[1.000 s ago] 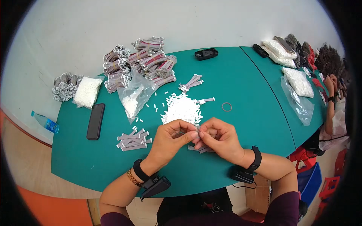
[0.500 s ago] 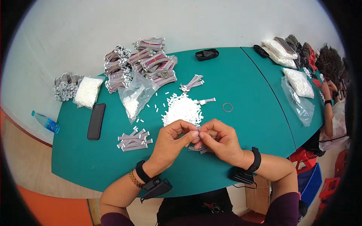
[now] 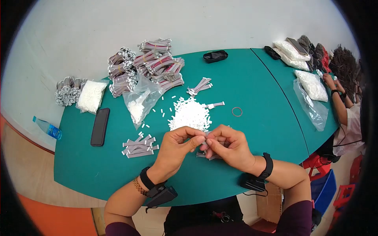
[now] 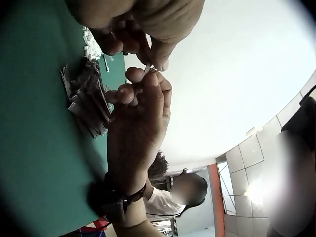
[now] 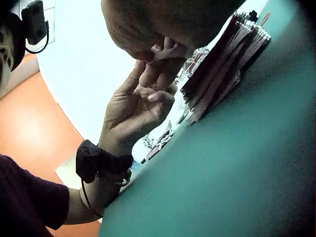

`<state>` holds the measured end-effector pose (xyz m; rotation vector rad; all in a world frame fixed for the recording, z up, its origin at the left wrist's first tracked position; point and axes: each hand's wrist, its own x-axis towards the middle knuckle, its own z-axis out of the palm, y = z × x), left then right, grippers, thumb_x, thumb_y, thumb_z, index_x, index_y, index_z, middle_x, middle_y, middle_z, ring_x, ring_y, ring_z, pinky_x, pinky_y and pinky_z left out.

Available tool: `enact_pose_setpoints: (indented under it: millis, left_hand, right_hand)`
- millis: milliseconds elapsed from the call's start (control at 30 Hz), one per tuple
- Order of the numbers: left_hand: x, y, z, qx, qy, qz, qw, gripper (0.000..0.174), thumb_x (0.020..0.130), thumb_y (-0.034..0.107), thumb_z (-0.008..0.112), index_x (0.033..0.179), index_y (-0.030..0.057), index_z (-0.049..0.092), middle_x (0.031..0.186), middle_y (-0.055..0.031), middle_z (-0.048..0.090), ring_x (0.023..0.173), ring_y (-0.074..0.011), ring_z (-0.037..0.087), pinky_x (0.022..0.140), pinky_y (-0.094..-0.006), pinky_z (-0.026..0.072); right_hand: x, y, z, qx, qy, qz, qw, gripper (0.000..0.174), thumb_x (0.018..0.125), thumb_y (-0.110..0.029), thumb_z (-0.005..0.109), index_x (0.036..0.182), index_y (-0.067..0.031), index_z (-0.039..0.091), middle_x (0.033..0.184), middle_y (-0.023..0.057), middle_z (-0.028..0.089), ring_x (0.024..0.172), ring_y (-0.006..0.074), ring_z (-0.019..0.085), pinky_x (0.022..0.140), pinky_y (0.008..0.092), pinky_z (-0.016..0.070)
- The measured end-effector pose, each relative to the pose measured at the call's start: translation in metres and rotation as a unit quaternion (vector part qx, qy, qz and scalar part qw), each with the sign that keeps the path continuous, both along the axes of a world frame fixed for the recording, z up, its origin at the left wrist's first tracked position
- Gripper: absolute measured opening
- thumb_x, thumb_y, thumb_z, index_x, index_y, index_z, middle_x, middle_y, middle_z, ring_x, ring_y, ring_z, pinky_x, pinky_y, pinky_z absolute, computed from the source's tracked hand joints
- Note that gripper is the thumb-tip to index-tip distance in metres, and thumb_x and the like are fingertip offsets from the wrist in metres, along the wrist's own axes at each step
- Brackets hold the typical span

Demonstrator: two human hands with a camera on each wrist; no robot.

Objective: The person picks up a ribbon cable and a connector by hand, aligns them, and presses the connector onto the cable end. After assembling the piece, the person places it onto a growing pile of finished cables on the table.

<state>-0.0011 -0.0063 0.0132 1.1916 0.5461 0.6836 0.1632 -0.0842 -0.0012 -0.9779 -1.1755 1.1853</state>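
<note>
Smooth green tabletop | flat grey strips | 2 hands together, pinching slim pale piece

The purple shirt has short sleeves, seen at seven and between four and five o'clock in the head view. Black cloth shows at six, with metal rings on it. A broad black left strap at seven carries a black box, a gold chain bracelet beside it. At four, the black right strap has another boxy unit, trailing a thin black cable.
</note>
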Motion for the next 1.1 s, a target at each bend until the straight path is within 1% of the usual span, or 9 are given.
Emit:
enact_pose_setpoints:
  millis: [133, 233, 433, 533, 633, 733, 833, 933, 1100]
  left_hand:
    - [0.0011, -0.0008, 0.0013, 0.043, 0.001, 0.006, 0.999, 0.012, 0.083, 0.009, 0.066, 0.092, 0.0019, 0.064, 0.084, -0.0034, 0.063, 0.073, -0.0073, 0.054, 0.064, -0.0203, 0.0411]
    - [0.0018, -0.0022, 0.0003, 0.061, 0.01, 0.019, 0.998, 0.012, 0.082, 0.008, 0.066, 0.092, 0.002, 0.064, 0.084, -0.0033, 0.063, 0.074, -0.0074, 0.054, 0.064, -0.0206, 0.0411]
    - [0.002, -0.0043, 0.0012, 0.064, -0.011, 0.011, 0.998, 0.012, 0.083, 0.008, 0.065, 0.093, 0.0016, 0.063, 0.086, -0.0039, 0.063, 0.076, -0.008, 0.055, 0.065, -0.0208, 0.0414]
    - [0.0009, -0.0036, -0.0008, 0.005, -0.028, -0.019, 0.999, 0.014, 0.084, 0.008, 0.065, 0.096, 0.0012, 0.062, 0.087, -0.0044, 0.063, 0.078, -0.0082, 0.056, 0.066, -0.0206, 0.0418]
    - [0.0025, -0.0022, 0.0003, 0.012, -0.007, -0.019, 1.0, 0.016, 0.084, 0.008, 0.065, 0.098, 0.0012, 0.061, 0.088, -0.0047, 0.063, 0.08, -0.0082, 0.056, 0.066, -0.0205, 0.0424]
    - [0.0031, -0.0023, 0.0022, 0.055, 0.011, 0.0, 0.998, 0.016, 0.084, 0.009, 0.065, 0.097, 0.0012, 0.061, 0.089, -0.0048, 0.064, 0.079, -0.0085, 0.057, 0.066, -0.0208, 0.0428]
    - [0.0036, -0.0025, 0.0012, 0.054, 0.011, 0.001, 0.998, 0.016, 0.084, 0.009, 0.065, 0.097, 0.0013, 0.061, 0.088, -0.0046, 0.064, 0.078, -0.0088, 0.058, 0.066, -0.0211, 0.043]
    - [0.0032, -0.0012, 0.0, 0.054, 0.004, -0.003, 0.999, 0.015, 0.084, 0.01, 0.065, 0.095, 0.0015, 0.062, 0.087, -0.0043, 0.064, 0.077, -0.009, 0.059, 0.065, -0.0209, 0.0428]
    - [0.0021, -0.0017, 0.0018, 0.062, 0.019, 0.003, 0.998, 0.013, 0.084, 0.01, 0.065, 0.094, 0.0013, 0.062, 0.086, -0.0043, 0.064, 0.076, -0.009, 0.058, 0.065, -0.0209, 0.0424]
  right_hand:
    - [0.001, 0.0012, 0.0019, -0.006, -0.014, 0.006, 1.0, 0.006, 0.091, -0.007, 0.054, 0.093, -0.0013, 0.054, 0.082, 0.0032, 0.063, 0.069, 0.0061, 0.06, 0.057, 0.019, 0.0469]
    - [0.0018, 0.0014, -0.0001, 0.004, -0.031, 0.007, 0.999, 0.008, 0.09, -0.008, 0.055, 0.094, -0.0011, 0.055, 0.083, 0.0032, 0.063, 0.07, 0.0062, 0.06, 0.058, 0.0188, 0.0472]
    - [-0.0016, 0.0003, 0.0017, 0.002, -0.036, -0.02, 0.999, 0.011, 0.09, -0.008, 0.056, 0.096, 0.0012, 0.058, 0.083, 0.0046, 0.064, 0.072, 0.0073, 0.061, 0.062, 0.0197, 0.0492]
    - [-0.0018, -0.0001, 0.0048, 0.02, -0.044, -0.031, 0.998, 0.011, 0.09, -0.007, 0.056, 0.093, 0.0027, 0.059, 0.083, 0.005, 0.064, 0.072, 0.0079, 0.061, 0.063, 0.02, 0.0498]
    - [-0.0007, -0.0004, 0.0042, 0.021, -0.046, -0.039, 0.998, 0.011, 0.09, -0.007, 0.056, 0.093, 0.0034, 0.059, 0.083, 0.0051, 0.064, 0.072, 0.0083, 0.061, 0.063, 0.02, 0.0501]
    - [0.0005, -0.0004, 0.0047, 0.02, -0.045, -0.046, 0.998, 0.011, 0.09, -0.006, 0.056, 0.093, 0.0032, 0.059, 0.084, 0.0056, 0.064, 0.072, 0.0085, 0.062, 0.063, 0.0199, 0.0502]
    - [0.0007, 0.0003, 0.0037, 0.002, -0.015, -0.043, 0.999, 0.01, 0.09, -0.006, 0.055, 0.093, 0.0031, 0.059, 0.085, 0.0068, 0.065, 0.072, 0.0086, 0.062, 0.064, 0.0198, 0.0506]
    - [0.0007, -0.0004, 0.0042, 0.008, -0.013, -0.037, 0.999, 0.01, 0.09, -0.006, 0.055, 0.094, 0.003, 0.059, 0.085, 0.0075, 0.066, 0.072, 0.0089, 0.063, 0.064, 0.02, 0.0509]
    - [-0.0005, -0.0009, 0.0043, 0.016, -0.047, -0.041, 0.998, 0.011, 0.09, -0.006, 0.055, 0.094, 0.0032, 0.059, 0.083, 0.0083, 0.066, 0.071, 0.01, 0.064, 0.062, 0.0203, 0.0512]
